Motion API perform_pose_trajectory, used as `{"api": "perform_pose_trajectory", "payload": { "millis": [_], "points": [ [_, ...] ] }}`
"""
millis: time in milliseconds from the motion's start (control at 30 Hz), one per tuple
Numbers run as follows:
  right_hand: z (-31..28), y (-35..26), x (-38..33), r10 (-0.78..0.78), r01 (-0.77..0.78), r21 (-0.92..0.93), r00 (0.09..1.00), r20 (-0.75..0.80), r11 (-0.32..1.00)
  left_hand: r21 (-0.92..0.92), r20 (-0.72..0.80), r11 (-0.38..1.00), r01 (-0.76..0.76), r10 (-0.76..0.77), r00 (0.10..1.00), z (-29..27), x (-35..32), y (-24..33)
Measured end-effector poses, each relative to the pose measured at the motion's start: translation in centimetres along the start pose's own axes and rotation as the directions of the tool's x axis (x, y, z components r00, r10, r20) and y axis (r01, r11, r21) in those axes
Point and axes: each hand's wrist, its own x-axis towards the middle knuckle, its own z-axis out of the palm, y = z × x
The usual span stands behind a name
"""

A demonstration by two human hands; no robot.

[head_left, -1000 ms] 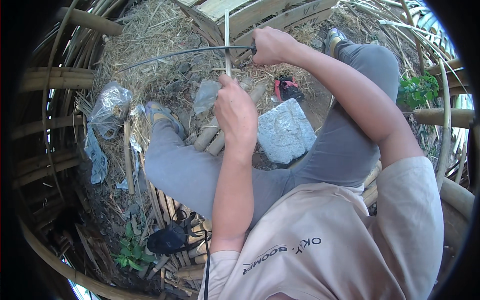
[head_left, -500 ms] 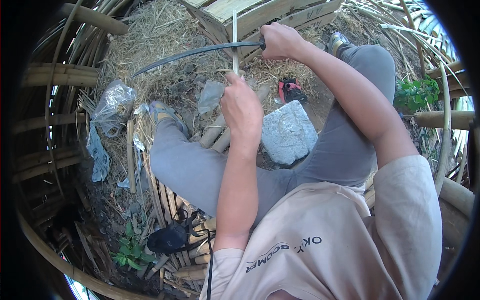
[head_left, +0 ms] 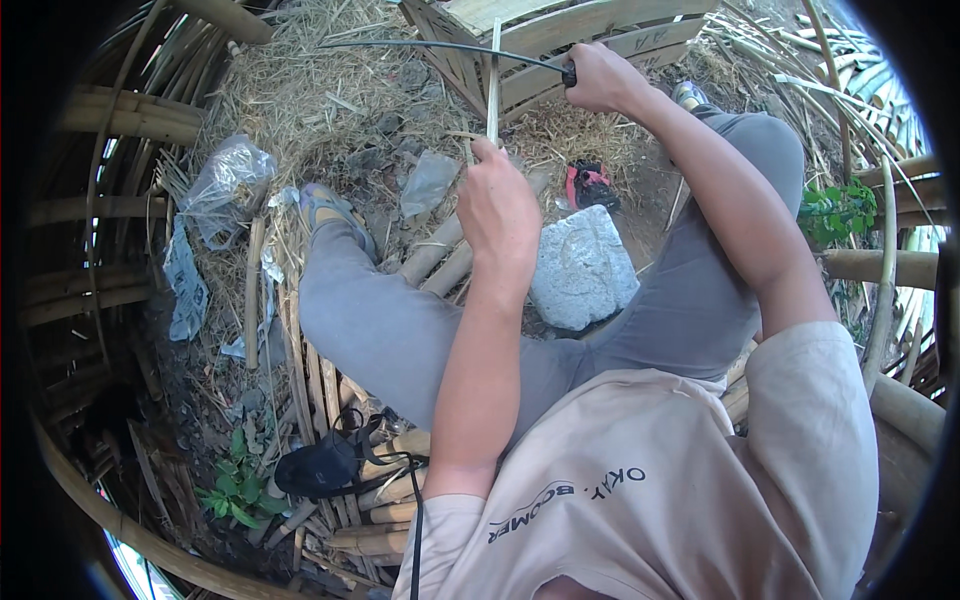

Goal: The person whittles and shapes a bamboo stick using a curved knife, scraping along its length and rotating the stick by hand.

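My left hand (head_left: 498, 208) is closed around the lower end of a pale, narrow bamboo strip (head_left: 494, 95), which points away from me. Farther off and to the right, my right hand (head_left: 606, 80) grips the dark handle of a long curved knife (head_left: 430, 45). Its thin blade reaches left across the upper part of the strip and is seen nearly edge-on. Whether the blade touches the strip I cannot tell. Between my legs sits a pale grey stone block (head_left: 583, 268), nearer to me than both hands.
A wooden crate (head_left: 610, 45) stands just beyond the hands. Bamboo poles (head_left: 435, 250) lie beside the stone, near a red-and-black item (head_left: 590, 186). Crumpled clear plastic (head_left: 228, 185) and a black bag (head_left: 318, 466) are at left. Bamboo rails (head_left: 130, 120) surround the straw-covered ground.
The knife and my right hand have shifted slightly right and away, and the blade has turned more edge-on. It now crosses the strip higher up. My left hand still holds the strip.
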Motion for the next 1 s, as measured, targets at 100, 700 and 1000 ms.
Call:
{"api": "perform_pose_trajectory", "payload": {
  "millis": [100, 700, 1000],
  "points": [
    [0.8, -2.7, -1.7, -0.119, 0.114, 0.08, 0.991, 0.057, 0.99, 0.004, 0.0, 1.0, -0.006, 0.006, 1.0, 0.0, 0.1, -0.2],
    [1.4, 0.4, -1.0, -0.01, 0.006, 0.112, 0.999, 0.033, 0.994, -0.108, 0.0, 0.994, -0.011, 0.011, 1.0, 0.2, 0.7, -0.7],
    [1.3, -5.5, -4.0, -0.203, 0.187, 0.105, 0.966, 0.161, 0.977, -0.11, 0.087, 0.99, 0.085, -0.075, 0.993, -0.4, 1.1, -1.1]
  ]
}}
